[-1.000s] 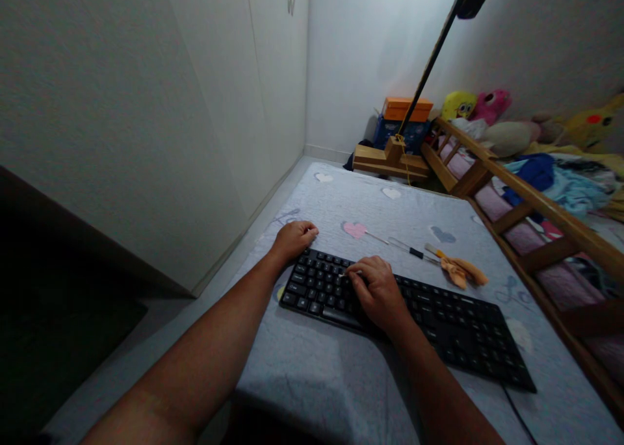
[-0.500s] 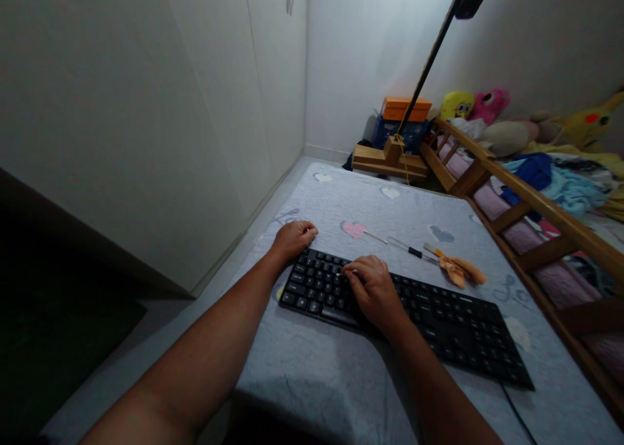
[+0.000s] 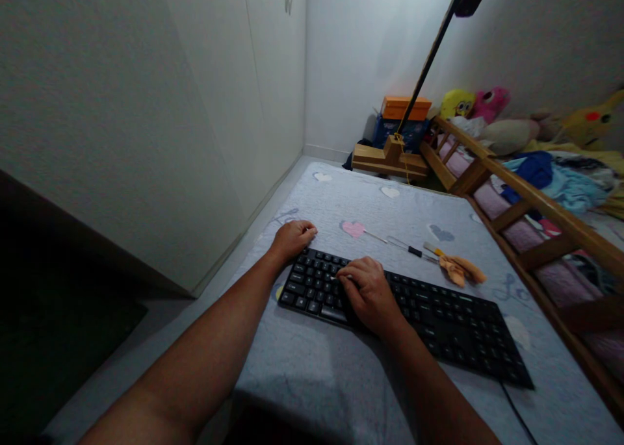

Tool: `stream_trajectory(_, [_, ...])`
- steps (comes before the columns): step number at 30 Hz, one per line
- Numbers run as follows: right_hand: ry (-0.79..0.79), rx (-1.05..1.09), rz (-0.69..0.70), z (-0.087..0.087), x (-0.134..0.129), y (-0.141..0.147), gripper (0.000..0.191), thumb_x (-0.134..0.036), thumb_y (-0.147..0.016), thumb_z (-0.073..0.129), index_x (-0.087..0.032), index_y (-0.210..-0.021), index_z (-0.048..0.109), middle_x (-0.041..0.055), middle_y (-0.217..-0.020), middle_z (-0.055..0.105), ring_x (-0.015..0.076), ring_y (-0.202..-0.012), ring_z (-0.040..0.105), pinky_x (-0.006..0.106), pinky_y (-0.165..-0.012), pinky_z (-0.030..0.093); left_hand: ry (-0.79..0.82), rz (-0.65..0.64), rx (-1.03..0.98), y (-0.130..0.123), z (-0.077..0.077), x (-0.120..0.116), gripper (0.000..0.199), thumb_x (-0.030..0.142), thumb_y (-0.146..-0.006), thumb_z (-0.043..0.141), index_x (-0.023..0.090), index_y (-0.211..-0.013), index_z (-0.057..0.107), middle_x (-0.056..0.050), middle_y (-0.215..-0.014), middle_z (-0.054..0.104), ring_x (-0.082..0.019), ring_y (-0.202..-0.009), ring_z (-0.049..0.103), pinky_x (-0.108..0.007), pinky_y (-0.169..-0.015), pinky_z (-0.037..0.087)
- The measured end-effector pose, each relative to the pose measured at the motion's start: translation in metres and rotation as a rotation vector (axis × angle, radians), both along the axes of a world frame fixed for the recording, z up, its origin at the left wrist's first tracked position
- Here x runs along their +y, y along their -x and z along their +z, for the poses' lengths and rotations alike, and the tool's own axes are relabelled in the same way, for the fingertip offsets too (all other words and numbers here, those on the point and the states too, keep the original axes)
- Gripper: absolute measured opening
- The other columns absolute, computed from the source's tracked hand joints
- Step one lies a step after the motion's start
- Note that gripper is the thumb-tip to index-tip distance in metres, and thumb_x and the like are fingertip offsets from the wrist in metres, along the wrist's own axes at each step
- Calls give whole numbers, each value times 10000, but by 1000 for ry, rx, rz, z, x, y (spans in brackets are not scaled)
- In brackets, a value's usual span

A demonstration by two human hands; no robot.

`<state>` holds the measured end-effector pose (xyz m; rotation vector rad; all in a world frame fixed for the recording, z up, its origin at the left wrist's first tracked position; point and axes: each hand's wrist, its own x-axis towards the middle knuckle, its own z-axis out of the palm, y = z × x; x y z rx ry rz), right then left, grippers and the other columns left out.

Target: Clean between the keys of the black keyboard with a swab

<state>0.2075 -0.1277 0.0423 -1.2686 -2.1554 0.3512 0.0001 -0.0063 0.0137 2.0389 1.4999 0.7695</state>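
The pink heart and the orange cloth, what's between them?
The head view shows a thin white stick by the pink heart, a wire tool with a black grip, and a brush-like tool by the orange cloth.

Looks forward and down from the head, near the keyboard (image 3: pixel 463 331). Faces the room corner (image 3: pixel 305 75) at 12 o'clock.

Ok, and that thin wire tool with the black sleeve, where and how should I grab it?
I'd pinch the black sleeve partway along the wire tool, coming from above with fingers across it. It lies flat, and the sleeve looks thicker than the wire. The far side seems freer, since the keyboard is on the near side and the orange cloth by its right end.
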Motion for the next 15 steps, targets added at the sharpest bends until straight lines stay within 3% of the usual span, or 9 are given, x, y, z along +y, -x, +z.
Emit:
stream_trajectory(7, [17,0,28,2,-2,1,173,-150,-913,531,-202,-836,677,38,-831,691,202,-866,559,392,-860,371,-7,-7,3,0,2,-1,359,375,-851,467,155,-865,750,-47,-685,688,-189,-686,602,-270,-607,388])
stream_trajectory(15, [-12,-5,-42,-5,3,-2,161,-166,-918,546,-215,-889,697,47,-887,705,216,-888,557,402,-866,379,9,-4,-15,0,2,-1,345,384,-841,484,161,-847,746,-42,-660,678,-189,-672,595,-272,-603,392])
